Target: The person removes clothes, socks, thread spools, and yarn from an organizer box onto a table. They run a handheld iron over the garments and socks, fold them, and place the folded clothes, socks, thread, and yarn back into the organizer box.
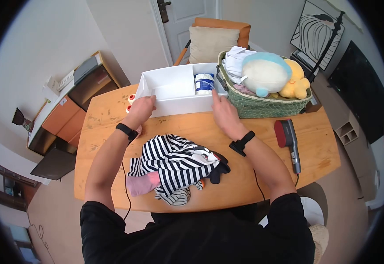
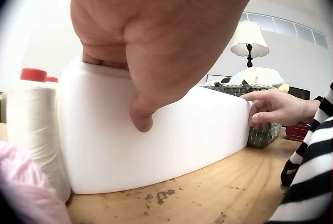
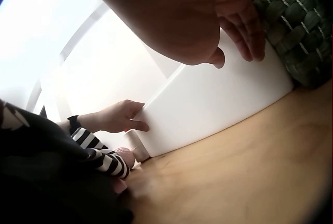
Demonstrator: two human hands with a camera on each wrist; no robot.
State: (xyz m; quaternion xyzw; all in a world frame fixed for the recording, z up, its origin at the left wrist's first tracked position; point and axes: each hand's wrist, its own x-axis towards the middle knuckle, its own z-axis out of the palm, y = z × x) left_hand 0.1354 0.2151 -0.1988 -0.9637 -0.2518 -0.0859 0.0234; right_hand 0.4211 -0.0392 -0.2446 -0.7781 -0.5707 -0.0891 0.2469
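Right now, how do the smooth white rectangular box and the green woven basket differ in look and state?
The white box is smooth, whereas the green basket shows braided texture. The box holds a blue-and-white package, leaving much floor bare; the basket is heaped above its rim with cloth and plush toys. The left hand grips the box and the right hand touches it; neither grips the basket. Both stand open-topped on the wooden table.
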